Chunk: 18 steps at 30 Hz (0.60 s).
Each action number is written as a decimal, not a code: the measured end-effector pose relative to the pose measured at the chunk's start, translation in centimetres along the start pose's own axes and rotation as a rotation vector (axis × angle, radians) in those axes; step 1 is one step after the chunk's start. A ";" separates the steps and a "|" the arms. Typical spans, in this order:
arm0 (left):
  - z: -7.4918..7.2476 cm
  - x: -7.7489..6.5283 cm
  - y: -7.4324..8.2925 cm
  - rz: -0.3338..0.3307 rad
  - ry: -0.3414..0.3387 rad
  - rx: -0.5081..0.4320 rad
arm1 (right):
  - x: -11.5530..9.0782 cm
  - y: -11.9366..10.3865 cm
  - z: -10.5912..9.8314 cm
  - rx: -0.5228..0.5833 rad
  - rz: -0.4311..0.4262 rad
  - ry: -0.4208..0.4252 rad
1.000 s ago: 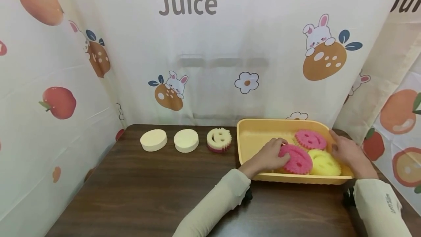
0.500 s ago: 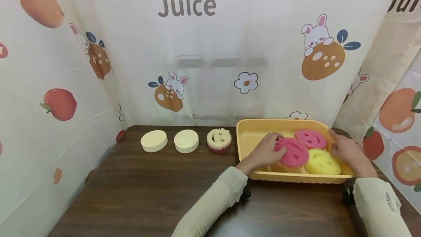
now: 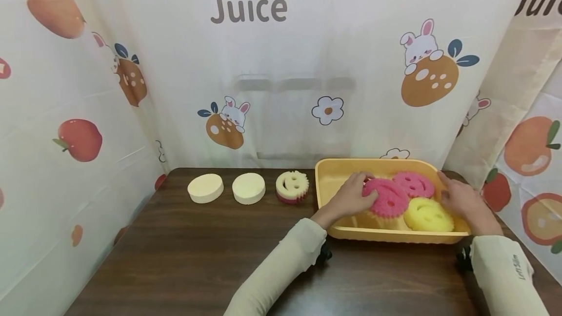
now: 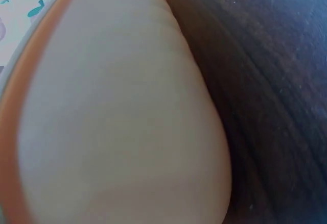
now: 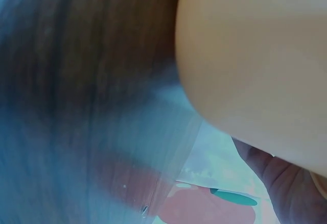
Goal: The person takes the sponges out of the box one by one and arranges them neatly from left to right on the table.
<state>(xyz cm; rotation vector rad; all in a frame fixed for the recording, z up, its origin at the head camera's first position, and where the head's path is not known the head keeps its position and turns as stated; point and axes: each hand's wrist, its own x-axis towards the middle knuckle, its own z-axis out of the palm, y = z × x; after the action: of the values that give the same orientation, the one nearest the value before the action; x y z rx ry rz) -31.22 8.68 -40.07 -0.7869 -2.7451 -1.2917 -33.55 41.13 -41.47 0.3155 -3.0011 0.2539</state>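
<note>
My left hand (image 3: 354,195) holds a pink smiley-face sponge (image 3: 388,199) by its left edge, inside the yellow tray (image 3: 338,172). Its scalloped edge shows, with the smile and eye cut-outs facing up. Behind it in the tray lies another pink smiley sponge (image 3: 414,184). A yellow smiley sponge (image 3: 429,215) lies to its right, near the front wall. My right hand (image 3: 467,205) grips the tray's right wall. In the right wrist view, part of the right hand (image 5: 288,185) shows past the tray wall (image 5: 255,71). The left wrist view shows mostly the tray's outer wall (image 4: 122,101), hiding the left hand.
On the brown table (image 3: 210,247), left of the tray, stand two plain cream discs (image 3: 205,188) and a cream-and-pink smiley sponge (image 3: 292,187) in a row. A printed curtain (image 3: 281,52) hangs right behind the table's back edge and along both sides.
My left hand has shifted left and back within the tray, carrying the pink sponge off the yellow one, more of which now shows. My right hand stays on the tray wall.
</note>
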 end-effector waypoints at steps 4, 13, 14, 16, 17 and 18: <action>-0.6 0.1 0.1 0.024 0.027 0.028 | 0.1 0.1 -0.2 0.002 0.008 -0.008; -1.7 -0.5 -0.2 0.011 0.041 0.027 | 0.1 0.1 -0.2 0.012 0.018 -0.012; -1.9 -0.5 -0.3 0.011 0.046 0.027 | 0.1 0.1 -0.2 0.010 0.012 -0.004; -2.2 -0.7 -0.4 0.011 0.058 0.023 | 0.1 0.0 -0.2 0.007 0.002 0.009; -2.4 -0.8 -0.5 0.010 0.064 0.019 | 0.1 0.0 -0.2 0.009 0.005 0.006; -2.6 -0.9 -0.5 0.007 0.069 0.016 | 0.1 0.0 -0.3 0.013 0.012 -0.003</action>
<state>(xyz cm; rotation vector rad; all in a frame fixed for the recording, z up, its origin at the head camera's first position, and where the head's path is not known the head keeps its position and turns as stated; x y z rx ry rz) -31.17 6.15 -38.94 -0.7359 -2.6937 -1.2685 -33.61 41.18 -41.21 0.2987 -3.0059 0.2748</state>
